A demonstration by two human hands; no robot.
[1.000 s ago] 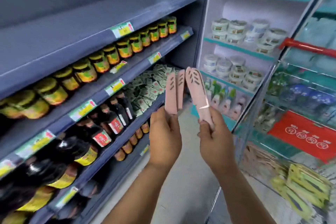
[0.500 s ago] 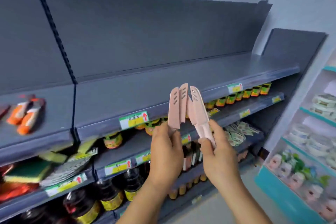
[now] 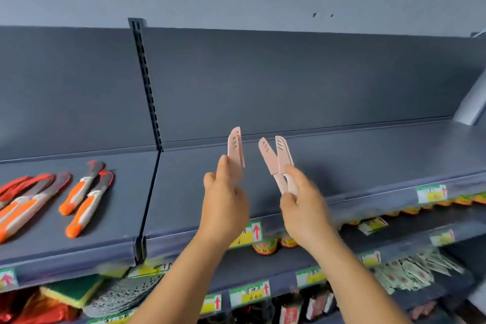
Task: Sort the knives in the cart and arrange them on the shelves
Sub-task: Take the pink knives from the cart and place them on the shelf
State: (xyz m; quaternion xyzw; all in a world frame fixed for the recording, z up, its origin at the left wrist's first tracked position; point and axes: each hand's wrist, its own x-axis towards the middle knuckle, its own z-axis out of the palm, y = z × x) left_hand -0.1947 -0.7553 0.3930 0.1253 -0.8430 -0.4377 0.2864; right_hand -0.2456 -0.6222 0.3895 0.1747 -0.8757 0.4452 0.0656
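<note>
Pink knives in their sheaths are up in front of the grey top shelf [image 3: 342, 155], split between the two hands. The left hand [image 3: 223, 200] grips what looks like two sheathed knives [image 3: 234, 150] stacked flat together, tips pointing up; how many exactly is hard to tell, since they overlap. The right hand [image 3: 302, 208] grips a pair of pink knives [image 3: 276, 158] by the handles, and their sheathed blades fan apart in a narrow V. The two hands are held apart, with a clear gap between the bundles, both raised above the bare stretch of shelf to the right of the black slotted upright [image 3: 147, 87].

On the left section of the same shelf, past the upright, lie orange-handled knives [image 3: 84, 197] with grey sheaths, angled with handles toward the shelf edge, two lying side by side and more bunched at the far left. Price labels [image 3: 248, 234] line the shelf fronts. On the shelf below I can see jars [image 3: 264, 246] with yellow labels, packets [image 3: 415, 271] to the right, and a yellow and green sponge [image 3: 73, 289] at the lower left. Dark bottles [image 3: 289, 310] stand on the lowest shelf in sight.
</note>
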